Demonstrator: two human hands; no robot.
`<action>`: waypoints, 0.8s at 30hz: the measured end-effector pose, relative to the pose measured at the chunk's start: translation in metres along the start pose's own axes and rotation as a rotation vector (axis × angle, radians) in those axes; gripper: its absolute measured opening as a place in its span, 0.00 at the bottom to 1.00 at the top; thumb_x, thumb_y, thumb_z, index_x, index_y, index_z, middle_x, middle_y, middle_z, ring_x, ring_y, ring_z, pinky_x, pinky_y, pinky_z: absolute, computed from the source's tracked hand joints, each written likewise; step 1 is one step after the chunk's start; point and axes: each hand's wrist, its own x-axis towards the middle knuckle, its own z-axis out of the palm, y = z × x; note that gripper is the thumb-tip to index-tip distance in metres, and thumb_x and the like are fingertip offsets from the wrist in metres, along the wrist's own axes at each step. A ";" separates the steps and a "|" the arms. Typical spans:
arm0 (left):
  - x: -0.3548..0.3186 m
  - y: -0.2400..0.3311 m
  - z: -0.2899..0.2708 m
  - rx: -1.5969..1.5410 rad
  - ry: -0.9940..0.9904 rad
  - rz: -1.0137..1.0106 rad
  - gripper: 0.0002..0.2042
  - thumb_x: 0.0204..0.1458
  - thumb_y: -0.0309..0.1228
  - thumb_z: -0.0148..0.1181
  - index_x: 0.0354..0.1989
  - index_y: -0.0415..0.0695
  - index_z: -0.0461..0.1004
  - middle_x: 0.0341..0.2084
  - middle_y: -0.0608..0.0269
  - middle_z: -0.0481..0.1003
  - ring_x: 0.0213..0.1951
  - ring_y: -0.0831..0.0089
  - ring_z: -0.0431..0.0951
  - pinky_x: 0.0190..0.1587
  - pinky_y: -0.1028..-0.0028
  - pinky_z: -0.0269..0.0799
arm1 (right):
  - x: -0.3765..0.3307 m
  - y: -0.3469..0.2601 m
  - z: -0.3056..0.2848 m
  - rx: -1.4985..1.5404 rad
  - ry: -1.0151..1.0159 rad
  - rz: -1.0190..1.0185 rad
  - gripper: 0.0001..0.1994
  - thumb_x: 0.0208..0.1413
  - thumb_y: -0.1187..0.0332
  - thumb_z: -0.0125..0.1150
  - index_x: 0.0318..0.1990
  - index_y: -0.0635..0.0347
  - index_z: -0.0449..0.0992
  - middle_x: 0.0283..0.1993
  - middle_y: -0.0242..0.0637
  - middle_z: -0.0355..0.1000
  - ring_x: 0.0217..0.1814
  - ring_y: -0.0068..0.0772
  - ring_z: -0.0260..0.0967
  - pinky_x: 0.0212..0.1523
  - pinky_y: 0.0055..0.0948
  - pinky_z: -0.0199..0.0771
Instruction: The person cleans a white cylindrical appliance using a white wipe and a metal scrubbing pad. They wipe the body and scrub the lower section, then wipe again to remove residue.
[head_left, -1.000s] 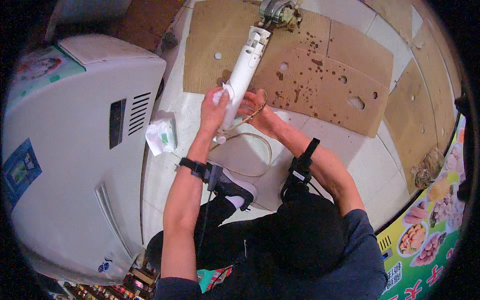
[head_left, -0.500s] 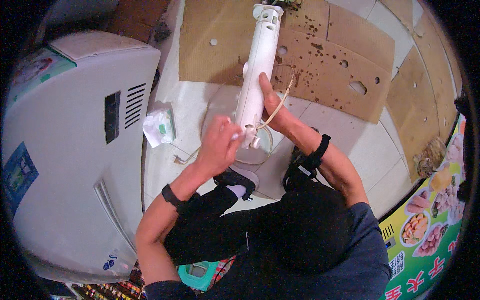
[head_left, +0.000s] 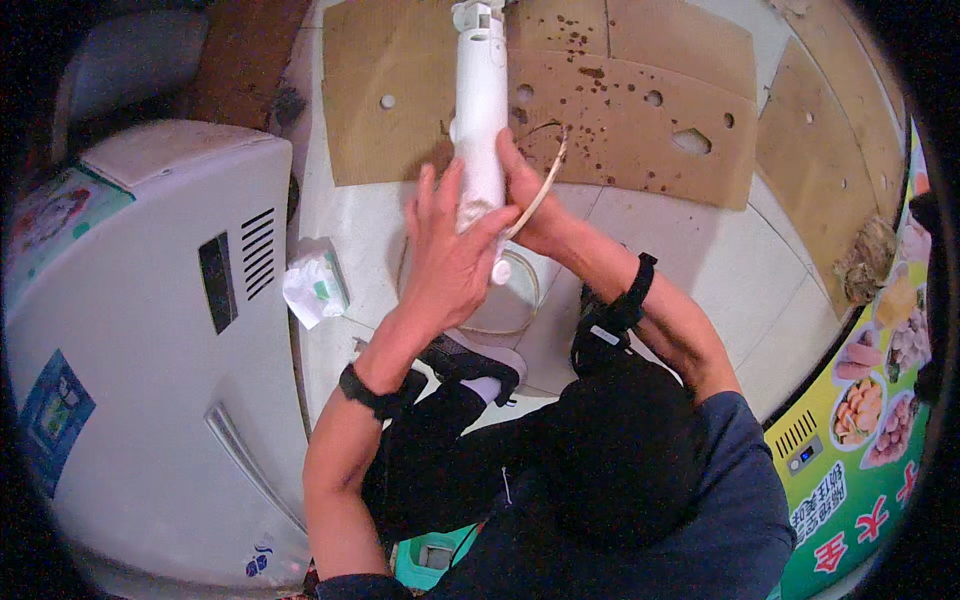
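Note:
A white upright column, like a fan stand pole [head_left: 480,110], rises from a round white base [head_left: 520,300] on the tiled floor. My left hand [head_left: 450,255] presses against the pole's lower part, fingers spread upward. On the pole's other side my right hand [head_left: 525,195] wraps the column and holds a thin tan strap [head_left: 540,190] that curves up beside it. Both wrists wear black bands.
A large white appliance [head_left: 150,340] stands at the left. A crumpled tissue pack [head_left: 312,288] lies beside it. Flattened cardboard sheets [head_left: 640,110] cover the floor behind the pole. A colourful food-picture panel [head_left: 870,420] sits at the right. My dark-trousered legs and shoes are below.
My left hand has risen from the base up onto the pole's lower part. My right hand stays on the column with the strap. The view has shifted closer.

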 end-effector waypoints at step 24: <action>0.032 0.038 -0.063 0.042 -0.036 0.430 0.17 0.54 0.28 0.66 0.53 0.43 0.76 0.51 0.56 0.75 0.50 0.59 0.77 0.53 0.60 0.75 | -0.014 -0.034 0.010 -0.100 0.160 0.096 0.37 0.57 0.31 0.62 0.54 0.58 0.73 0.36 0.36 0.73 0.31 0.31 0.74 0.30 0.35 0.77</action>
